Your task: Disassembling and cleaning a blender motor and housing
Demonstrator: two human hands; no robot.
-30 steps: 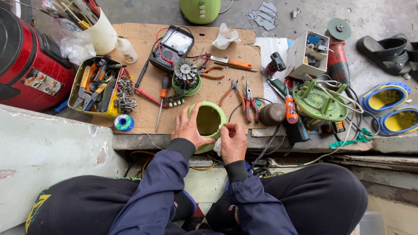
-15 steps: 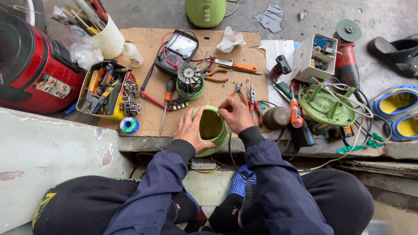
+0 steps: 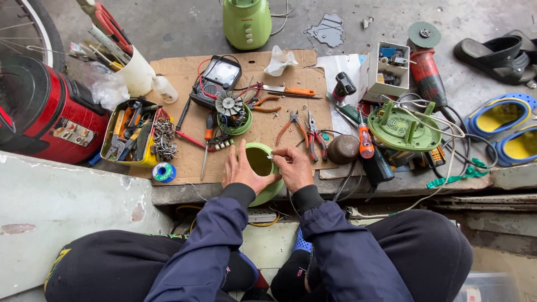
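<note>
My left hand (image 3: 241,169) clasps the left side of a green plastic appliance housing (image 3: 263,162), a hollow round shell standing at the near edge of the cardboard sheet (image 3: 184,72). My right hand (image 3: 292,168) rests on the shell's right rim, with a small pale part pinched between thumb and fingertips at the opening. Just beyond the shell lie two pairs of pliers (image 3: 305,127) with red handles and a small motor with a fan (image 3: 230,106) in a green cup.
A yellow tray of tools (image 3: 134,134), a multimeter (image 3: 215,78), screwdrivers (image 3: 207,140), a green round base (image 3: 403,128), an angle grinder (image 3: 426,70) and a green blender base (image 3: 246,22) surround the work spot. A red canister (image 3: 45,112) stands left; sandals (image 3: 498,114) lie right.
My right hand reached out to the pliers half a second ago and has come back to the shell's right rim. The left hand stayed on the shell.
</note>
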